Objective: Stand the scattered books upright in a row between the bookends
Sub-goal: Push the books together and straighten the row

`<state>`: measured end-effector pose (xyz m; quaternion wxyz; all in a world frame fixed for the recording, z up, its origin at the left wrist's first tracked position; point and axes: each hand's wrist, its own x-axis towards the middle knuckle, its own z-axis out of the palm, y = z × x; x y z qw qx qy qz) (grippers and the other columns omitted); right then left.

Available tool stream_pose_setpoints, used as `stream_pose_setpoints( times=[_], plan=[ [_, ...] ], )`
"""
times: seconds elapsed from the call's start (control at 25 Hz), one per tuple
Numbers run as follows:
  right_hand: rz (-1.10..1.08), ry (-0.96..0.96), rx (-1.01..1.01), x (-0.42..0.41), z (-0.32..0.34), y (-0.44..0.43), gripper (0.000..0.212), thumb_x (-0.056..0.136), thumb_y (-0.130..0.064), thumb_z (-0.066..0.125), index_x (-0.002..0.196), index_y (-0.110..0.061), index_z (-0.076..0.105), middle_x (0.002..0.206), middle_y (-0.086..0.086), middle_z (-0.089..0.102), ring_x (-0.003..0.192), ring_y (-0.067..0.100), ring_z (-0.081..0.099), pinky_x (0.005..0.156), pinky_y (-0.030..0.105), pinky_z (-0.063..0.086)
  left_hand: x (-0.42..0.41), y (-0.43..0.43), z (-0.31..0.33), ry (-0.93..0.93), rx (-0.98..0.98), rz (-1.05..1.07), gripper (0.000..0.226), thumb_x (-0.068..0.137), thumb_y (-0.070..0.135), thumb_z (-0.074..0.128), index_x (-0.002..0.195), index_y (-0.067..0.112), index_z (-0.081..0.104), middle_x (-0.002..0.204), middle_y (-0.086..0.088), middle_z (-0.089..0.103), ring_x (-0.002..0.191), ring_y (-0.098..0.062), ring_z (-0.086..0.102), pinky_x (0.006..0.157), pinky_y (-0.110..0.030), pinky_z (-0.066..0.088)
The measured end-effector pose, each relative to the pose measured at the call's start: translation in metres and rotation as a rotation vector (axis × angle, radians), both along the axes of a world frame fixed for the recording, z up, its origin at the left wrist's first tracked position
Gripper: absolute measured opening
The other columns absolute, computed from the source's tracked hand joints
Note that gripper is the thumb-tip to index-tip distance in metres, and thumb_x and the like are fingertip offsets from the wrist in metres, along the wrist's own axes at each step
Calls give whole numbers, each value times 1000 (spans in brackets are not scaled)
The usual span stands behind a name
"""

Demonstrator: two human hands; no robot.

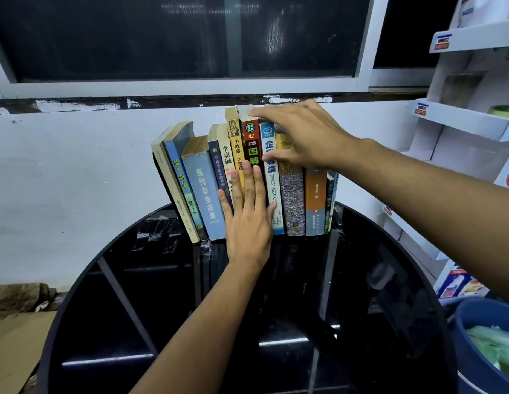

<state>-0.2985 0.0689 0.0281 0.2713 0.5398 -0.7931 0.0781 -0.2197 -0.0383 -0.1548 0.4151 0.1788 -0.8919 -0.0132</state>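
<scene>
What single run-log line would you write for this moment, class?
books: standing in row, leftmost lean | left hand: flat on spines | right hand: across tops, thumb on spine

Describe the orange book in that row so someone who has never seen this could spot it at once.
On the round black table against the white wall stands a row of books. Look near its right end, under the right hand. The orange book has the only orange spine, with a blue band at its foot, between a purple mottled book and a thin dark green book.
</scene>
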Motion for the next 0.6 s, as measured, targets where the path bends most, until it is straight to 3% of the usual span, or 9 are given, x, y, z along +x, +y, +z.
stream_pose_setpoints(
  times=[0.24,0.4,0.6],
  plan=[
    [5,-21,86,1,8,3,85,86,-51,72,155,-32,28,154,-5,45,140,18,42,111,41,31,2,1,2,10,15,-25,77,107,48,27,155,16,-25,160,-3,-36,151,-26,-28,123,-54,-10],
    [1,-86,255,-7,28,14,90,87,-47,73,158,-35,19,158,-4,39,143,21,38,113,46,34,7,10,7,43,57,-65,85,105,55,33,155,17,-23,162,-3,-32,152,-25,-25,119,-53,-20],
    [32,-113,273,-15,26,17,89,90,-42,71,159,-37,14,157,-5,42,139,21,44,108,42,37,-7,24,8,-28,-30,-48,90,100,64,28,156,16,-23,164,-5,-28,151,-24,-27,120,-57,-15]
  ],
)
